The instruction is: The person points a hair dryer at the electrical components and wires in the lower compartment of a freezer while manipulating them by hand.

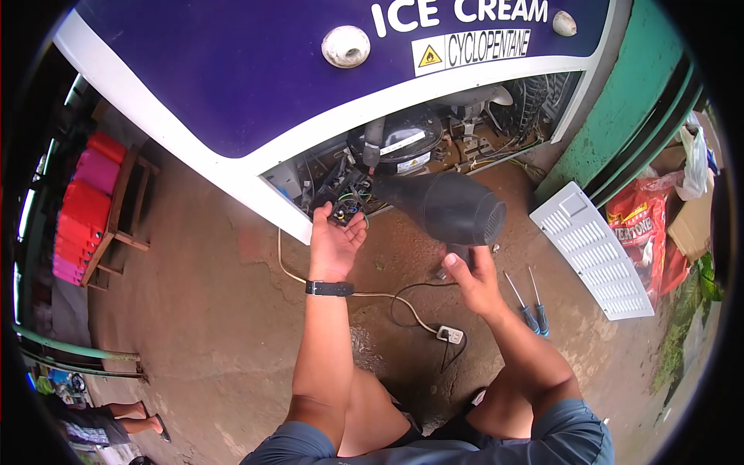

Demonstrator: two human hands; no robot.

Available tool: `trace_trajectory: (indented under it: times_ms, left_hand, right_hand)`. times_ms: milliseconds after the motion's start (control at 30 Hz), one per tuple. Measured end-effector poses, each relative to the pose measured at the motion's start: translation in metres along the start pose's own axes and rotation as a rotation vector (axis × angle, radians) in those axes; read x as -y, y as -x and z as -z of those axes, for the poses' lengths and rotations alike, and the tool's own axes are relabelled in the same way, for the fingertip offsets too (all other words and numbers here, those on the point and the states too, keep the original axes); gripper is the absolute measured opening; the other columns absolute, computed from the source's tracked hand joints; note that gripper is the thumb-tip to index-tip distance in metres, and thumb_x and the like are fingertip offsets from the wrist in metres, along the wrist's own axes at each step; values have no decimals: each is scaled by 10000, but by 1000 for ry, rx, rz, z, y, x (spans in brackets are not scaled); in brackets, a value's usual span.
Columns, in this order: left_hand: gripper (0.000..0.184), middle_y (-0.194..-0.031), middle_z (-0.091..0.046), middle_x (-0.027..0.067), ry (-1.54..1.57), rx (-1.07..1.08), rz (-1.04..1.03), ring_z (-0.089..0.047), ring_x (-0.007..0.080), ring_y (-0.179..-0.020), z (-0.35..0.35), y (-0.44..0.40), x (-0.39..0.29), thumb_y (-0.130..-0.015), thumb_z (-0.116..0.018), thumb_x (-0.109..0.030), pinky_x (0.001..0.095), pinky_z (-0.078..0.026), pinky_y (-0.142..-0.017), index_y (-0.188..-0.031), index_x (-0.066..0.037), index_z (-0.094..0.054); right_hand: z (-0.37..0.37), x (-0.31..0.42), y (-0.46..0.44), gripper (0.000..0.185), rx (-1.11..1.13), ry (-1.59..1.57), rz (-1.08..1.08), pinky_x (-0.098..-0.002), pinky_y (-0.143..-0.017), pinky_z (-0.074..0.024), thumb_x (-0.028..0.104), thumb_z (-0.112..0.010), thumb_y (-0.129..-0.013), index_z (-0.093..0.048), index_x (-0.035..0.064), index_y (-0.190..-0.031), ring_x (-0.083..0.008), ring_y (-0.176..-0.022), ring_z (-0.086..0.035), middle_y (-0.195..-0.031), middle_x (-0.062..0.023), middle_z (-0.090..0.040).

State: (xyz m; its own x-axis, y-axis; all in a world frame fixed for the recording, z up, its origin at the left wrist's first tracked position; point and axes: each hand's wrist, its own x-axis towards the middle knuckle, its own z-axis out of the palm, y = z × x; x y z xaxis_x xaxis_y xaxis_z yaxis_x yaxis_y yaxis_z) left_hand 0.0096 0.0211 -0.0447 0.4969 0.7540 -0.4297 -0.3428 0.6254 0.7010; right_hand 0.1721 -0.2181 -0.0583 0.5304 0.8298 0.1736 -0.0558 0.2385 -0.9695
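My left hand (335, 246), with a black watch strap at the wrist, is closed palm-up around a black electrical housing with loose wires (345, 190). The housing sits at the open lower bay of an ice cream freezer (225, 85). In my right hand (477, 285) is the handle of a black hair dryer (453, 205), its nozzle pointing left at the wired housing. Just behind, inside the bay, is a black compressor (403, 138) with labels and pipes. The nozzle's tip meets the dark wiring, and whether they touch I cannot tell.
Two screwdrivers (536, 316) lie on the concrete to the right, near a slotted vent panel (593, 252). An extension socket (450, 335) with cords rests before me. Red crates (84, 213) stand on a wooden bench at left. Another person's legs (132, 418) show lower left.
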Motion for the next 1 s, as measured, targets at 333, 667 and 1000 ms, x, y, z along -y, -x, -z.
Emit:
trace_trajectory:
  times_ms: [333,667,1000]
  left_hand:
    - [448,-753,-617,51,140,42,51,-571,186,-675,-1,2,-2,-972,-572,-519,324,-466,-647,-991,-75,-624]
    - [429,-762,-633,34,129,82,48,-582,180,-692,10,-5,-2,-990,-535,-515,329,-473,-668,-1012,-98,-634]
    - [391,-771,-669,14,147,75,-29,-617,168,-678,2,-6,2,-972,-599,-496,322,-500,-642,-971,-111,-669]
  right_hand:
    - [-8,10,-6,593,35,-354,-156,-295,-704,-525,227,-647,-1052,-348,93,-1546,-123,-904,-577,-1118,-80,-589]
    - [-4,3,4,428,88,111,152,-364,-861,-531,178,-693,-1003,-539,23,-1372,-206,-962,-632,-1181,-99,-631]
    - [-15,17,11,460,216,528,516,-448,-796,-529,128,-717,-868,-566,-7,-1281,-392,-923,-616,-1084,-185,-607]
